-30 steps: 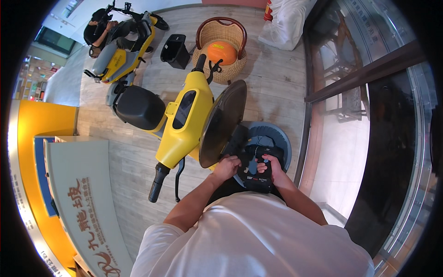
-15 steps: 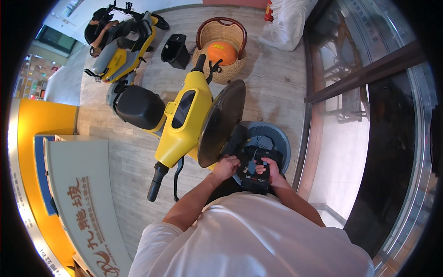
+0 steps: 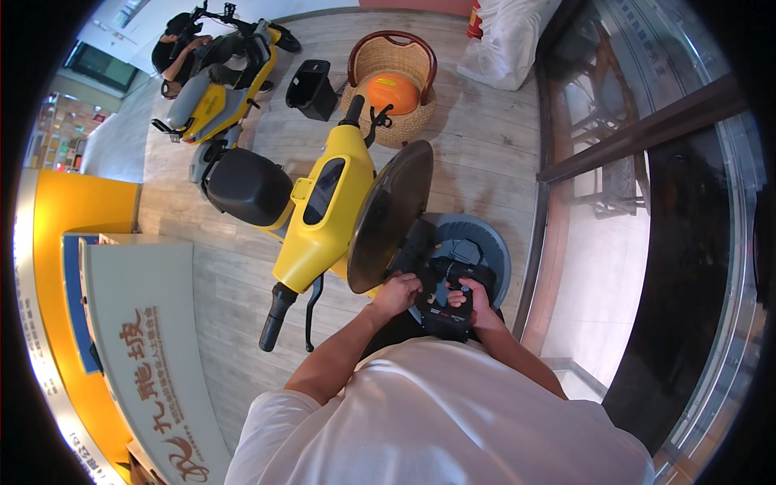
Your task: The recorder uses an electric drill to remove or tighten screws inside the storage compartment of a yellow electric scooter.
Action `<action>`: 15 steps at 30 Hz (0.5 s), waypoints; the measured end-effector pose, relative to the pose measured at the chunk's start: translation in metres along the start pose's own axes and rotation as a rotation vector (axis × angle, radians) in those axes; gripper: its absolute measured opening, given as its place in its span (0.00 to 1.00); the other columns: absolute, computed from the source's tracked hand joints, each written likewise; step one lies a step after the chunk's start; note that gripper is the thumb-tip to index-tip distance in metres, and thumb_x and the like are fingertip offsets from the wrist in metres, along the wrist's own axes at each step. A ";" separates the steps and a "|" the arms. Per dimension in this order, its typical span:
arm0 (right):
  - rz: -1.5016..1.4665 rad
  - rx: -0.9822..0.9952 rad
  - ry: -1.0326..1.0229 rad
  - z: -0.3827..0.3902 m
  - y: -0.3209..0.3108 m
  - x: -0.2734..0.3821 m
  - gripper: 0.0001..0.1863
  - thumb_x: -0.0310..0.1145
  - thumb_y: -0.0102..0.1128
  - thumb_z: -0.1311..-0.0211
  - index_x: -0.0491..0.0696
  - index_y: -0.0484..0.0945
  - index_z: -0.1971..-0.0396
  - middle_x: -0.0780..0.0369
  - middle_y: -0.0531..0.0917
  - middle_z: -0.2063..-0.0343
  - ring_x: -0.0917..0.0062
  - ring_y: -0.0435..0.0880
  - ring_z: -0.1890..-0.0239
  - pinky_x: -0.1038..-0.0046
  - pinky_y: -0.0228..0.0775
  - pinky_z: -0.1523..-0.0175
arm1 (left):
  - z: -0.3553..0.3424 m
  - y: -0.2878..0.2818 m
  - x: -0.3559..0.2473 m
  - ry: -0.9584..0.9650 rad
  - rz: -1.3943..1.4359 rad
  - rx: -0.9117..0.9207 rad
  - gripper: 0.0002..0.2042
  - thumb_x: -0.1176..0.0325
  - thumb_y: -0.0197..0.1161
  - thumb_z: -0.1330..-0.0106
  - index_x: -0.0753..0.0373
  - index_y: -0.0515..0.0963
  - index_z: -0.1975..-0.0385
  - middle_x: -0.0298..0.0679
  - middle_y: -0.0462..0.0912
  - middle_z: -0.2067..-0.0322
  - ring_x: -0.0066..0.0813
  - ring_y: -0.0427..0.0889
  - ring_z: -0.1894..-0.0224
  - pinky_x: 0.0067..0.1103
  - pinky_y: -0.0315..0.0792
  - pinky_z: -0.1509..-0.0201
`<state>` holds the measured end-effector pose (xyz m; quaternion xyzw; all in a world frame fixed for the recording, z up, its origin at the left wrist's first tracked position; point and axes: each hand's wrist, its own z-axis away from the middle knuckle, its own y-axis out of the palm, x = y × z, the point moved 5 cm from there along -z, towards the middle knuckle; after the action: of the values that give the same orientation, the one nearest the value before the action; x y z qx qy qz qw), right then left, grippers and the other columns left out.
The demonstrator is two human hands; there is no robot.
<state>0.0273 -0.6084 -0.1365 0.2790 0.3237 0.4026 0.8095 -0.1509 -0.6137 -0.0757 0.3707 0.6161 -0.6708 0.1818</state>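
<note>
My right hand (image 3: 472, 301) is wrapped round the grip of a black cordless drill (image 3: 446, 320), whose bulky battery base is toward me. The drill's body points left, toward the front of a yellow scooter (image 3: 307, 250). Beside its front end, my left hand (image 3: 397, 294) is closed, with fingertips pinched together under the edge of a dark, tinted round panel (image 3: 390, 222). Whatever those fingers hold is hidden. The scooter's handlebar spans left of the panel, with a black grip (image 3: 277, 319) at its near end.
A round grey base (image 3: 499, 250) lies beneath the drill. Farther off are a wicker chair (image 3: 408, 125) with an orange helmet (image 3: 393, 92), a black bin (image 3: 315, 89) and a second yellow scooter (image 3: 214, 105) with a person crouching behind it. Glass doors (image 3: 598, 267) line the right.
The view has shifted very slightly. Both hands and the drill keep practically the same place and hold.
</note>
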 end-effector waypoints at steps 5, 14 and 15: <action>-0.065 -0.017 0.019 0.001 0.000 0.000 0.14 0.37 0.50 0.45 0.41 0.69 0.64 0.67 0.67 0.85 0.84 0.66 0.85 0.80 0.60 0.77 | 0.000 0.001 -0.001 -0.009 -0.007 0.003 0.06 0.79 0.60 0.56 0.59 0.74 0.79 0.36 0.74 0.77 0.35 0.77 0.68 0.28 0.70 0.59; 0.206 -0.135 0.048 0.006 0.019 0.022 0.14 0.37 0.52 0.48 0.42 0.69 0.68 0.68 0.65 0.86 0.85 0.63 0.87 0.82 0.56 0.78 | 0.003 0.006 0.005 0.007 -0.016 -0.003 0.06 0.79 0.60 0.58 0.59 0.74 0.80 0.36 0.74 0.78 0.34 0.76 0.69 0.26 0.69 0.61; 0.206 -0.134 0.047 0.006 0.018 0.024 0.14 0.37 0.52 0.48 0.42 0.69 0.68 0.68 0.65 0.86 0.85 0.63 0.87 0.82 0.56 0.78 | 0.002 0.005 0.004 0.023 -0.013 -0.011 0.06 0.79 0.59 0.58 0.59 0.74 0.80 0.36 0.74 0.78 0.34 0.76 0.69 0.26 0.69 0.62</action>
<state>0.0347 -0.5798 -0.1270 0.2467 0.2844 0.5108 0.7729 -0.1506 -0.6155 -0.0820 0.3734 0.6245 -0.6640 0.1723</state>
